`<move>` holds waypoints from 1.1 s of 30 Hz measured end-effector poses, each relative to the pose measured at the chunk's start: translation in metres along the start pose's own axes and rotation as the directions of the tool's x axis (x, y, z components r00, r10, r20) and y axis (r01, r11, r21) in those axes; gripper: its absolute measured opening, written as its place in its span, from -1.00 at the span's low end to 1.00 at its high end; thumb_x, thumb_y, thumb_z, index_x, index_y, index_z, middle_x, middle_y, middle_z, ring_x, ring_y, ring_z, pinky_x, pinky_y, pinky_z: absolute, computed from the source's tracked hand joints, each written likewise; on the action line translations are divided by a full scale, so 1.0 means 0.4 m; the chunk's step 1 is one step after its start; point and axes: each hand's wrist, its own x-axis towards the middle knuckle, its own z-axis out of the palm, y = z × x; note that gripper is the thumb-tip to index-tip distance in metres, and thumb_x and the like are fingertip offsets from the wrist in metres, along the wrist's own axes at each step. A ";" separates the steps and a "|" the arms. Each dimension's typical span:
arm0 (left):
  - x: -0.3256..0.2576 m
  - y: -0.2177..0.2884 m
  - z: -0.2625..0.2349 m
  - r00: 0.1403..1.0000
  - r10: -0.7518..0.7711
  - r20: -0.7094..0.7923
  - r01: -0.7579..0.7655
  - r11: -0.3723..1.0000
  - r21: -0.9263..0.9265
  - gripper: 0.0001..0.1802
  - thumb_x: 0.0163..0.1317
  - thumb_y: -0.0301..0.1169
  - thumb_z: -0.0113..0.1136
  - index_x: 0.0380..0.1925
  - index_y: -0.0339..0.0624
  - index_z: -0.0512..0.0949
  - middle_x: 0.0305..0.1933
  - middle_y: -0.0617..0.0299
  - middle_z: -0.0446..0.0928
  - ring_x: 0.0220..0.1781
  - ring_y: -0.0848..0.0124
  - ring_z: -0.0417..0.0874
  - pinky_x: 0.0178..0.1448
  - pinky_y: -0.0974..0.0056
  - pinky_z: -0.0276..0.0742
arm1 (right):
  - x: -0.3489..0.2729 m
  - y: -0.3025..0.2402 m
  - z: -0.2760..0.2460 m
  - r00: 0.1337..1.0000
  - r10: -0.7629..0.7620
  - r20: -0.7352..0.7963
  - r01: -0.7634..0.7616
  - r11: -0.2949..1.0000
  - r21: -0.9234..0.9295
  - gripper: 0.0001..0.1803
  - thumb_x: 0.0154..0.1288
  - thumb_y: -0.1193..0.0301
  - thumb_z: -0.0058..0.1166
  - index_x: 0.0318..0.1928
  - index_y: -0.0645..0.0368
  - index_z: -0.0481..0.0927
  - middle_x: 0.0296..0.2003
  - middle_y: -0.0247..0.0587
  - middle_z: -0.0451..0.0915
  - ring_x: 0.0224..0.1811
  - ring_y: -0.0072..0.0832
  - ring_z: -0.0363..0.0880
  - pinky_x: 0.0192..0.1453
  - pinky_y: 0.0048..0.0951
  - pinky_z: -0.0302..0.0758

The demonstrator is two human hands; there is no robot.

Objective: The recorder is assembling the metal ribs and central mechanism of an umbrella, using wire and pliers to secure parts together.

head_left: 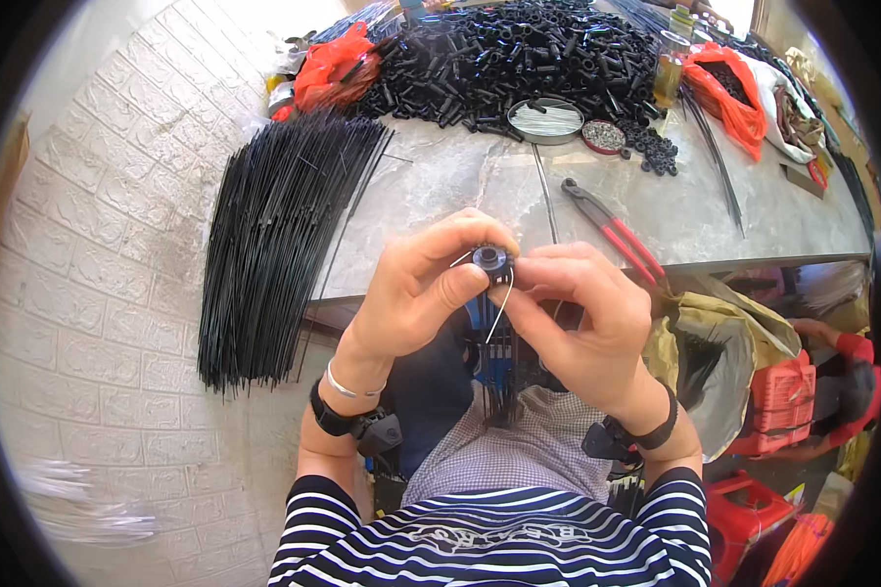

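Note:
Between my two hands, above my lap, is a small round black plastic hub (pixel 490 257) with a hole in its middle. My left hand (pixel 411 293) is closed on it, thumb in front and fingers curled behind. A thin pale wire (pixel 500 315) runs around the hub, one end sticking out by my left thumb and the other hanging down. My right hand (pixel 597 313) pinches at the hub's right side, where the wire bends; its fingertips partly cover the contact. Several thin black rods (pixel 500 377) hang below the hub toward my checked apron.
On the grey table (pixel 431 181) lie red-handled pliers (pixel 617 235), a tin of pale wire pieces (pixel 545 119) and a dish of small metal bits (pixel 604 136). Black tubes (pixel 519 59) are heaped behind. Black rods (pixel 279 254) overhang at left; a yellow sack (pixel 724 323) stands right, near another person.

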 end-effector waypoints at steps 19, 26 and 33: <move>0.027 -0.060 0.012 0.997 -0.068 -0.024 0.064 0.989 -0.130 -0.65 0.38 -0.28 0.00 -0.11 -0.42 0.47 -0.17 0.14 0.47 -0.12 0.44 0.45 -0.02 0.37 0.36 | 0.022 0.055 -0.020 0.953 0.296 0.065 -0.301 0.902 0.311 -0.83 0.03 0.68 0.26 -0.30 0.33 0.64 -0.37 -0.16 0.63 -0.36 -0.55 0.65 -0.37 -0.60 0.61; 0.022 -0.062 0.022 0.996 -0.036 -0.080 0.032 0.998 -0.049 -0.66 0.40 -0.26 -0.04 -0.16 -0.39 0.47 -0.20 0.20 0.45 -0.18 0.49 0.44 -0.08 0.43 0.36 | 0.019 0.044 -0.021 0.984 0.177 0.028 -0.179 0.981 0.081 -0.84 0.05 0.69 0.23 -0.29 0.33 0.64 -0.34 -0.21 0.64 -0.33 -0.60 0.64 -0.26 -0.61 0.63; 0.014 -0.035 0.036 0.997 -0.025 -0.079 0.025 1.000 0.005 -0.72 0.39 -0.33 -0.02 -0.11 -0.37 0.45 -0.23 0.23 0.44 -0.18 0.52 0.45 -0.08 0.44 0.37 | 0.015 0.033 -0.013 0.966 0.258 0.030 -0.259 0.948 0.183 -0.85 0.06 0.67 0.23 -0.29 0.34 0.63 -0.34 -0.24 0.64 -0.31 -0.63 0.62 -0.27 -0.60 0.62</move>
